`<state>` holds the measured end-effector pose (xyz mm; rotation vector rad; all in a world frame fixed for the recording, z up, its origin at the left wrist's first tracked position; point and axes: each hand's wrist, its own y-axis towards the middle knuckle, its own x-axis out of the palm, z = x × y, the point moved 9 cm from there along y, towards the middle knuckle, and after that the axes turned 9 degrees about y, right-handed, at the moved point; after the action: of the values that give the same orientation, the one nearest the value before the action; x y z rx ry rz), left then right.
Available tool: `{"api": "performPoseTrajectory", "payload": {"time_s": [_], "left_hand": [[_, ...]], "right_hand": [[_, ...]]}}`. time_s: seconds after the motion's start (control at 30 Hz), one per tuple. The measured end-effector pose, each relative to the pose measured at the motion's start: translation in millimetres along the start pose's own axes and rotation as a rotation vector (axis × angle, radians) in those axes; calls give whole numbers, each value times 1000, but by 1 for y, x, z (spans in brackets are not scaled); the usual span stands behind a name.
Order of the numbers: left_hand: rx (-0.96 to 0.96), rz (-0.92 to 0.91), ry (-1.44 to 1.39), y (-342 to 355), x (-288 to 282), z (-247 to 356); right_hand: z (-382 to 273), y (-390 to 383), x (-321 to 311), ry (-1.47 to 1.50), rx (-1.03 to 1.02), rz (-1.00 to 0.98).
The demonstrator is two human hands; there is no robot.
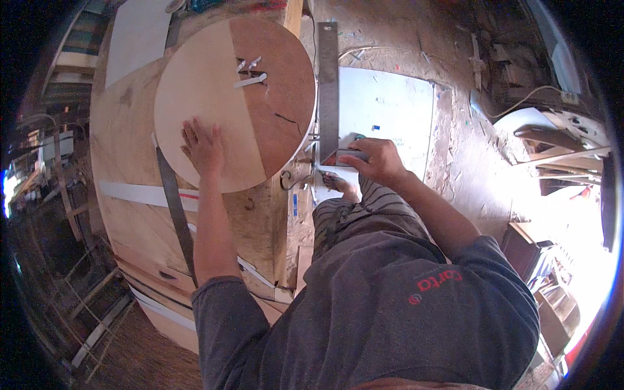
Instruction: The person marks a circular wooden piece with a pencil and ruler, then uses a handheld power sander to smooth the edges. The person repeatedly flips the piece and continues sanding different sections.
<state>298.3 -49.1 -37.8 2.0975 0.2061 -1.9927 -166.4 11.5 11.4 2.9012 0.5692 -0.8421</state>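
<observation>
My left hand (204, 148) lies flat with fingers spread on a large round board (201, 84), part pale and part reddish brown. The board rests on a wooden workbench (127, 136) and reaches its right edge. In my right hand (380, 161), fingers wrapped round the grey-and-red handle, is what looks like a handsaw (329, 91). Its long, broad metal blade points away from me, close beside the board's right rim; whether it touches is unclear. Small white strips (250, 79) lie on the brown part, near a dark crooked line (287, 121).
A dark metal strip (174, 211) and a pale strip (130, 193) lie on the bench, left of my forearm. A white sheet (136, 39) is at its far left. Right of the bench, a white panel (390, 97) lies on the littered floor. Wood pieces (559, 153) are piled at right.
</observation>
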Motion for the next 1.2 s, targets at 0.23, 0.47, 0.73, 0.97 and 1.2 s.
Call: {"api": "performPoseTrajectory", "payload": {"time_s": [0.23,0.47,0.73,0.97,1.2], "left_hand": [[-7,65,48,-9,-6,13],[4,117,56,-9,-11,16],[7,144,112,-8,-10,15],[-32,117,108,-6,-5,10],[-17,115,84,-6,-11,16]], "right_hand": [[1,10,43,59,124,-78],[4,18,58,147,133,-92],[8,3,65,145,186,-153],[-6,4,73,60,33,-137],[-6,6,91,88,165,-130]]}}
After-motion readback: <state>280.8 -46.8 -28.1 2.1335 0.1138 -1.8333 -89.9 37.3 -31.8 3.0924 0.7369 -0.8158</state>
